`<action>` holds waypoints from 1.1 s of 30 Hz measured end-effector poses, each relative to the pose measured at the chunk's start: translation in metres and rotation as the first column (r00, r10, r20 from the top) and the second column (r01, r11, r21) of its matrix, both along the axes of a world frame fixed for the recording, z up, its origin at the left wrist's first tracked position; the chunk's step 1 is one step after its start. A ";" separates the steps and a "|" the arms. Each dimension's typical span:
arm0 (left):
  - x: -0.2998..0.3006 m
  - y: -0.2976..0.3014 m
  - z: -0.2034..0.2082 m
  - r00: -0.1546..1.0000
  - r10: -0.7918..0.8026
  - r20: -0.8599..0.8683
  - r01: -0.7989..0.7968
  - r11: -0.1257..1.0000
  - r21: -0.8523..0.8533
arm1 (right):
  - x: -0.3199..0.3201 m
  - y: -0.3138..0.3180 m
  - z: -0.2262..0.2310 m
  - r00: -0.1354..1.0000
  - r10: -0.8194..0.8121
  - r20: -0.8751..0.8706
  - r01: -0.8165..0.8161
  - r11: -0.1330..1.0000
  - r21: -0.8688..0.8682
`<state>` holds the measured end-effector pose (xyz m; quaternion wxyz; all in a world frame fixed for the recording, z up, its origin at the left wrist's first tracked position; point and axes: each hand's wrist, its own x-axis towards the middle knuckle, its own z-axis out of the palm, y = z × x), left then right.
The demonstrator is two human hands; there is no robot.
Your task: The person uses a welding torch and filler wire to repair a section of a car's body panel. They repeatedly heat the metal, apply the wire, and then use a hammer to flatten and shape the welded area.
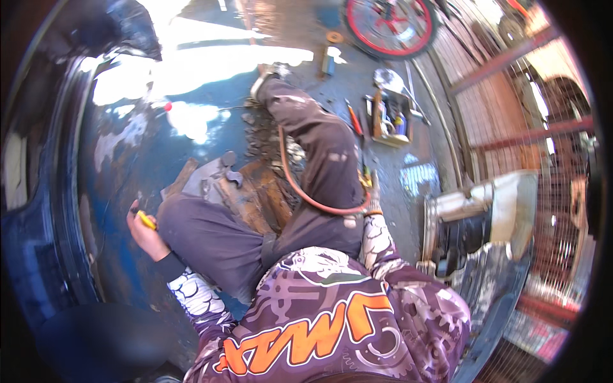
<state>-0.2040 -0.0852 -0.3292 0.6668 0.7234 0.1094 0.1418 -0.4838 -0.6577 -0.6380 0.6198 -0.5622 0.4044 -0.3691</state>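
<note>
Beside my left knee, my left hand (pixel 148 237) is closed around a small yellow-and-dark handled tool (pixel 147 221); its exact kind cannot be made out. Past my right thigh, my right hand (pixel 375 195) is seen edge-on, with its fingers partly hidden. A yellow-and-dark tool (pixel 366 178) shows at those fingers. From close to that hand a reddish-brown hose or cable (pixel 308 196) loops over my right leg. Between my legs lie rusty brown metal pieces (pixel 257 195) and a grey metal part (pixel 207 179), on the ground.
An open box (pixel 391 118) with bottles stands ahead on the right, beside an orange-handled tool (pixel 354 119). Farther off is a red-rimmed wheel (pixel 389 25). A blue vehicle body panel (pixel 60 191) borders the left; metal panels (pixel 479 223) and a wire-mesh wall (pixel 555 210) border the right.
</note>
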 end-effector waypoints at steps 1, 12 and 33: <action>-0.001 -0.005 0.006 1.000 0.006 0.009 -0.006 1.000 -0.003 | 0.009 0.003 0.000 1.000 -0.029 -0.013 0.027 0.994 -0.108; -0.025 -0.064 0.085 0.994 -0.056 0.096 0.081 0.955 -0.285 | 0.068 0.006 0.256 0.558 0.232 0.797 -0.701 0.646 0.303; 0.021 -0.101 0.121 0.949 0.051 0.310 -0.045 0.999 -0.028 | 0.169 0.268 0.403 0.157 0.987 -0.018 -0.986 0.158 0.046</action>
